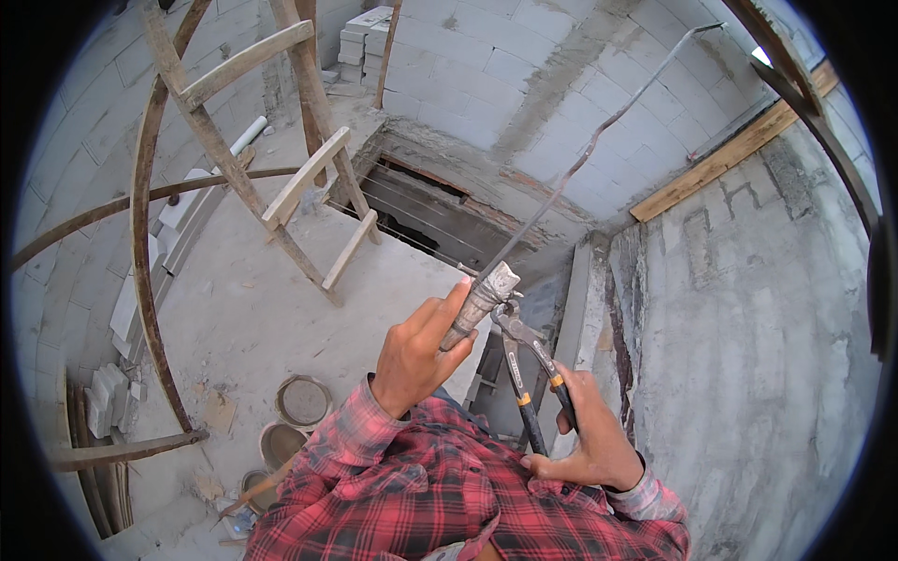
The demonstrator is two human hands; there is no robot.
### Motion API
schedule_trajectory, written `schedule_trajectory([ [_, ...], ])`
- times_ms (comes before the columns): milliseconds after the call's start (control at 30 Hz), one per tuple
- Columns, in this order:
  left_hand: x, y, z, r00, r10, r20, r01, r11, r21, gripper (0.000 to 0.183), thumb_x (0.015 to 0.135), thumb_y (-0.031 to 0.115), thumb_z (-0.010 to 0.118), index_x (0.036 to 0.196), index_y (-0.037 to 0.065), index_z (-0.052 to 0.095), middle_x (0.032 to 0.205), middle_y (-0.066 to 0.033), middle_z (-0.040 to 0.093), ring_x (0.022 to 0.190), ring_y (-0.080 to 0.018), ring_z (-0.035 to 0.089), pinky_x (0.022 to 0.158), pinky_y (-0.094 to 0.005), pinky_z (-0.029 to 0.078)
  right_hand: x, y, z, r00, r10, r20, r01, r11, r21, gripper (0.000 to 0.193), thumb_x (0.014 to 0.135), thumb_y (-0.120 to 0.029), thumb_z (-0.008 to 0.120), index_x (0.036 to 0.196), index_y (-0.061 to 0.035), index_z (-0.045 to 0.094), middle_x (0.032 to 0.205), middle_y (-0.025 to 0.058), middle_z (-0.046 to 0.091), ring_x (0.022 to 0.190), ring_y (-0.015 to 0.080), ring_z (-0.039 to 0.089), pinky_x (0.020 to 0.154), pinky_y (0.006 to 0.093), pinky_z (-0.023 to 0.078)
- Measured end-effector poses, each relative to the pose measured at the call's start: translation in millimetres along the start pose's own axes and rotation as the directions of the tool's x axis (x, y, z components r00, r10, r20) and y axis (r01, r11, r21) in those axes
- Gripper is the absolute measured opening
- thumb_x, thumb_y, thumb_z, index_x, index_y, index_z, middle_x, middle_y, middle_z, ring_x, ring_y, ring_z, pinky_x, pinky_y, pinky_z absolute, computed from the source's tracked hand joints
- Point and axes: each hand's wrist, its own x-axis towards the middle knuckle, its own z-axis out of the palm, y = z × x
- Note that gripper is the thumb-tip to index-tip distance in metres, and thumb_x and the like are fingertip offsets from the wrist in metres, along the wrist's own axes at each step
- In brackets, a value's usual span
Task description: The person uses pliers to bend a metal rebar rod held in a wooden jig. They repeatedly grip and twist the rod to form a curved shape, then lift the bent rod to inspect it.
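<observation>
My left hand [416, 351] is closed round a wooden stick [503, 278] near its tip. Wire [485, 297] is wound round the stick, binding a long, thin, bent metal rod [571, 178] to it. The rod runs up and away to the far right. My right hand [589, 435] grips a pair of pincers [514, 344] with black and yellow handles, which are spread apart. The pincers' jaws are right beside the bound wire. Whether they bite on it is too small to tell.
Below my hands is an opening [430, 215] in the floor, crossed by thin wires. A wooden ladder [220, 154] stands at the far left, near curved wooden strips [145, 215]. Several buckets [304, 402] sit at the near left. A block wall [739, 327] rises on the right.
</observation>
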Motion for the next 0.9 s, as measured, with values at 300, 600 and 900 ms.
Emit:
schedule_trajectory([
  [300,-9.2,1.0,12.5,1.000,-0.014,-0.005,0.014,0.997,-0.081,0.070,0.078,0.004,0.077,0.142,0.006,0.051,0.093,-0.0137,0.063,0.076,-0.0322,0.064,0.066,-0.0401,0.051,-18.9,-3.8,33.5,0.976,-0.065,-0.206,-0.023,0.917,-0.398,0.105,0.065,-0.024,0.071,0.147,0.0183,0.021,0.118,0.0308,0.048,0.105,0.0418,0.052,0.086,0.0467,0.048],
  [600,-12.8,-15.3,22.9,1.000,-0.005,-0.026,0.004,0.999,-0.044,0.072,0.078,0.005,0.077,0.144,0.007,0.049,0.096,-0.0140,0.064,0.076,-0.0323,0.066,0.061,-0.0403,0.052,22.2,57.7,52.2,0.886,-0.187,-0.425,-0.097,0.821,-0.562,0.087,0.069,-0.008,0.071,0.145,0.0086,0.034,0.116,0.0203,0.055,0.098,0.0370,0.058,0.081,0.0446,0.048],
  [900,-11.4,-14.5,12.8,0.999,0.020,-0.044,-0.022,0.999,-0.026,0.072,0.078,0.005,0.077,0.143,0.002,0.048,0.094,-0.0156,0.064,0.077,-0.0334,0.066,0.062,-0.0411,0.053,19.0,52.1,17.0,0.978,-0.055,-0.203,0.008,0.975,-0.223,0.079,0.072,-0.014,0.071,0.142,0.0028,0.038,0.102,0.0211,0.060,0.088,0.0360,0.062,0.082,0.0414,0.050],
])
